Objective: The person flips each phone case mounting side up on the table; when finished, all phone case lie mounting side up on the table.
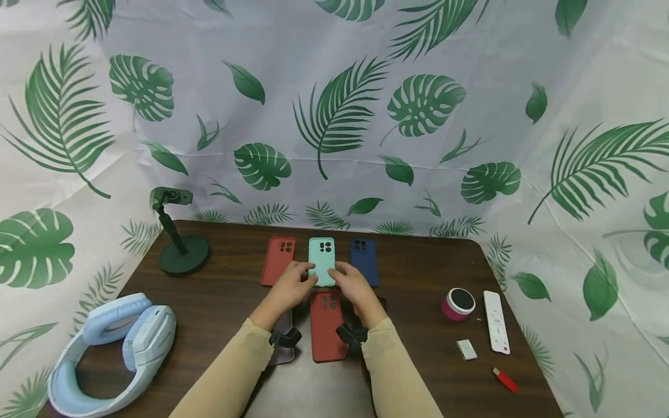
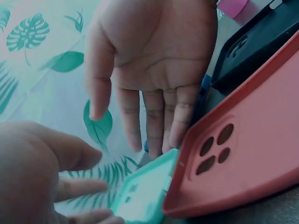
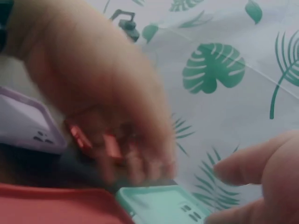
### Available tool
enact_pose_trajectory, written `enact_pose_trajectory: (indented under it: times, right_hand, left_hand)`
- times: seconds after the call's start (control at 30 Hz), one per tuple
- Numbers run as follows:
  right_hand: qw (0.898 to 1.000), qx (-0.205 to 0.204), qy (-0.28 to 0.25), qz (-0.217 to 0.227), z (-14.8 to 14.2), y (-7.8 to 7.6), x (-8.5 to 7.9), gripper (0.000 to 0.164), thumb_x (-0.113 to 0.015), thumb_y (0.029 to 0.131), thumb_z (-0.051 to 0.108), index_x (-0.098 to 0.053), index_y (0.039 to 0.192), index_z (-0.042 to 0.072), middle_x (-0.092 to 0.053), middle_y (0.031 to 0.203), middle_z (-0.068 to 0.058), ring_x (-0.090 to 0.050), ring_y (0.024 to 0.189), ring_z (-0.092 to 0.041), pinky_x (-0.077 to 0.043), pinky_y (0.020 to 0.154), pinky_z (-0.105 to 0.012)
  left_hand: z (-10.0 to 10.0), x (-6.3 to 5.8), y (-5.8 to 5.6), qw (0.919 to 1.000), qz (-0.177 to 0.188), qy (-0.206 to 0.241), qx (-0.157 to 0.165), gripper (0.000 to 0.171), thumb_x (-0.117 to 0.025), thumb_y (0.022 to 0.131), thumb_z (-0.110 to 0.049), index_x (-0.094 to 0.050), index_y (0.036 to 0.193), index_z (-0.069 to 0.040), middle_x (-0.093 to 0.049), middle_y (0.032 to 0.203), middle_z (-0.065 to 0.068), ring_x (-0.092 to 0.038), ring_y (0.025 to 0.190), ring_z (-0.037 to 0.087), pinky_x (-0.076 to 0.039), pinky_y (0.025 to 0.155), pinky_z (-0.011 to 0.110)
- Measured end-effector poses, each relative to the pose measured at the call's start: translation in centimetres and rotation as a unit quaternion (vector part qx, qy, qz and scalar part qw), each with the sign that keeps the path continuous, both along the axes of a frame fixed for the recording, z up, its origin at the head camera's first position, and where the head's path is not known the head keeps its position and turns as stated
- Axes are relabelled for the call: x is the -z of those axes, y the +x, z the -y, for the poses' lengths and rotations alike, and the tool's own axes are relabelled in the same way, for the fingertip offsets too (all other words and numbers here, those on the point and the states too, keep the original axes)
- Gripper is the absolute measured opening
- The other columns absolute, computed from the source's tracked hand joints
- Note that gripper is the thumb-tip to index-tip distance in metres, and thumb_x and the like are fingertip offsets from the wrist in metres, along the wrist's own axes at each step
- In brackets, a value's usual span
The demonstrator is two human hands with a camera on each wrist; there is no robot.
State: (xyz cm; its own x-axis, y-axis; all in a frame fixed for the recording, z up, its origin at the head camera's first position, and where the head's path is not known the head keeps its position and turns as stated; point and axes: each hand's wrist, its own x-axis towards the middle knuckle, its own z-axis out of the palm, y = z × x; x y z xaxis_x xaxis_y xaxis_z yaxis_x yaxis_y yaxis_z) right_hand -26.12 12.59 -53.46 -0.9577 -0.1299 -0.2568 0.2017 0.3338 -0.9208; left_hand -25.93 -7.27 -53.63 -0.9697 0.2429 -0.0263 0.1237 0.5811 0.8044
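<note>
A mint-green phone case (image 1: 321, 260) lies at the back of the table, between a red phone case (image 1: 272, 266) and a blue phone case (image 1: 369, 266). My left hand (image 1: 291, 286) is at its left edge and my right hand (image 1: 356, 285) at its right edge, thumbs towards each other. Both wrist views show loosely extended fingers beside the mint case (image 2: 147, 193). Nearer me, between the forearms, lies a second red phone case (image 1: 327, 332). A lavender phone case (image 1: 285, 353) is partly hidden under my left wrist. My right wrist mostly covers a black phone case (image 2: 261, 46).
On the left are light-blue headphones (image 1: 151, 342) and a dark green stand (image 1: 183, 255). At the right lie a round pink-and-white device (image 1: 453, 312), a white remote (image 1: 495, 322), a small white square piece (image 1: 467, 349) and a red USB stick (image 1: 504, 380). Leaf-printed cloth (image 1: 355, 191) hangs behind the table.
</note>
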Motion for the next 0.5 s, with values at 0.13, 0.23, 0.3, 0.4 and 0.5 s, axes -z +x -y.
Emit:
enact_pose_trajectory:
  times: [0.13,0.23,0.3,0.4,0.5]
  right_hand:
    - [0.998,0.008,-0.049,-0.041,-1.0,0.4,0.2,0.058,-0.056,0.104,0.039,-0.042,0.153,0.012,-0.047,0.154,-0.013,-0.054,0.134,-0.035,-0.043,0.111,-0.055]
    - [0.994,0.009,-0.091,-0.066,-2.0,0.4,0.2,0.052,-0.055,0.105,0.03,-0.044,0.152,0.01,-0.047,0.154,-0.018,-0.052,0.136,-0.037,-0.043,0.113,-0.054]
    - [0.991,0.011,-0.112,-0.069,-2.6,0.3,0.1,0.049,-0.056,0.105,0.027,-0.046,0.149,0.009,-0.048,0.153,-0.021,-0.051,0.138,-0.038,-0.043,0.113,-0.053]
    - [0.99,0.008,-0.119,-0.073,-3.5,0.0,0.1,0.046,-0.057,0.105,0.023,-0.047,0.148,0.008,-0.048,0.152,-0.024,-0.049,0.138,-0.039,-0.045,0.112,-0.053]
    - [0.989,0.007,-0.126,-0.073,-4.4,-0.1,0.0,0.046,-0.055,0.106,0.022,-0.046,0.149,0.007,-0.048,0.151,-0.026,-0.049,0.137,-0.041,-0.045,0.111,-0.054]
  left_hand:
    - [-0.4,-0.7,0.2,0.9982,-0.046,0.033,0.023,0.038,-0.06,0.102,-0.035,-0.062,0.136,-0.018,-0.051,0.141,0.008,-0.054,0.128,0.033,-0.05,0.099,0.051]
    - [-0.7,-1.2,0.1,0.9962,-0.063,0.049,0.035,0.032,-0.061,0.102,-0.032,-0.063,0.133,-0.023,-0.054,0.138,0.003,-0.055,0.128,0.031,-0.05,0.099,0.049]
    - [-0.8,-1.4,0.1,0.9956,-0.061,0.056,0.042,0.032,-0.06,0.102,-0.031,-0.062,0.134,-0.026,-0.054,0.137,0.001,-0.056,0.129,0.029,-0.051,0.1,0.048]
    - [-1.0,-1.7,0.0,0.9956,-0.044,0.065,0.05,0.032,-0.059,0.103,-0.032,-0.06,0.135,-0.028,-0.055,0.137,-0.003,-0.055,0.133,0.028,-0.051,0.104,0.047]
    - [-1.3,-1.9,-0.1,0.9948,-0.027,0.079,0.057,0.035,-0.058,0.104,-0.035,-0.059,0.137,-0.026,-0.054,0.14,-0.003,-0.053,0.135,0.029,-0.05,0.106,0.047]
